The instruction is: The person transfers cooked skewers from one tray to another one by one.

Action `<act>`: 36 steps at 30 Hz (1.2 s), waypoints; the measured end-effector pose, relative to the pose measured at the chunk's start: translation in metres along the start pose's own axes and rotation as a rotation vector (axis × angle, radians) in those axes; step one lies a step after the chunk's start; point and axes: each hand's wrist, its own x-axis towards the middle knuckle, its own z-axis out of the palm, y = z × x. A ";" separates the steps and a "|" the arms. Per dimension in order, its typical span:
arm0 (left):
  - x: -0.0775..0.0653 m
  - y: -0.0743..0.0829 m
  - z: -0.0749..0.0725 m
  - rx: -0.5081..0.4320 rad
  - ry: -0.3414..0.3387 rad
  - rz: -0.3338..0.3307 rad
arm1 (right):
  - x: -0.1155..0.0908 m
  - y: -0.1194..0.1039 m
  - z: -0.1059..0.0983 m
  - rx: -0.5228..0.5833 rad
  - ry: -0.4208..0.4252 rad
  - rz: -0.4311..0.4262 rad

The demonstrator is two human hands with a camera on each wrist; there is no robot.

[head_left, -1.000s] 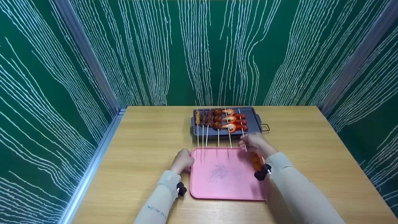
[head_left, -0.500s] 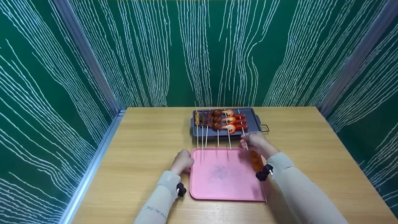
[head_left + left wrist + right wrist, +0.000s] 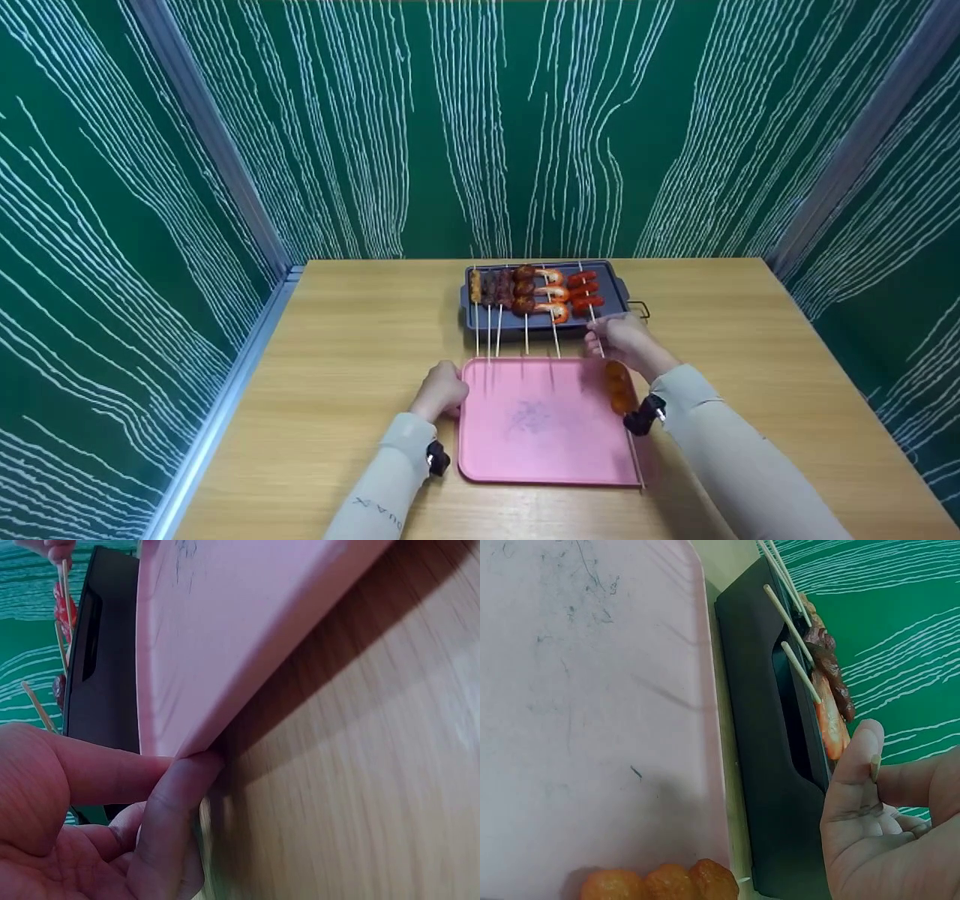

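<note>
My left hand (image 3: pixel 441 388) pinches the far left corner of a pink tray (image 3: pixel 540 454) between thumb and finger; the left wrist view shows this grip on the rim (image 3: pixel 184 754). My right hand (image 3: pixel 628 345) pinches the lower stick end of a red sausage skewer (image 3: pixel 586 294). In the right wrist view the stick's tip (image 3: pixel 875 767) shows between thumb and finger. The sausage pieces are over the right part of a dark grill pan (image 3: pixel 616 296); whether they touch it, I cannot tell. A skewer of orange balls (image 3: pixel 618 386) lies along the tray's right side.
On the pan, left of the sausages, are a shrimp skewer (image 3: pixel 555 295), a brown ball-shaped skewer (image 3: pixel 523 289) and several others, sticks jutting over the front edge. A wire handle (image 3: pixel 639 308) sticks out at the pan's right. Green walls enclose the wooden table (image 3: pixel 360 330).
My right hand has moved slightly right with the sausage skewer, opening a gap between it and the shrimp. More of the orange ball skewer shows. My left hand stays at the tray corner.
</note>
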 end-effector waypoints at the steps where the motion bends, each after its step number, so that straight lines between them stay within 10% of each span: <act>1: 0.000 0.000 0.000 0.001 0.001 0.001 | 0.000 0.000 -0.001 0.001 -0.004 -0.002; 9: -0.020 0.022 -0.005 -0.011 0.011 -0.034 | -0.008 -0.007 -0.002 -0.035 0.019 -0.005; 36: -0.021 0.019 -0.005 0.009 0.018 -0.028 | -0.037 -0.021 -0.003 -0.064 -0.047 -0.050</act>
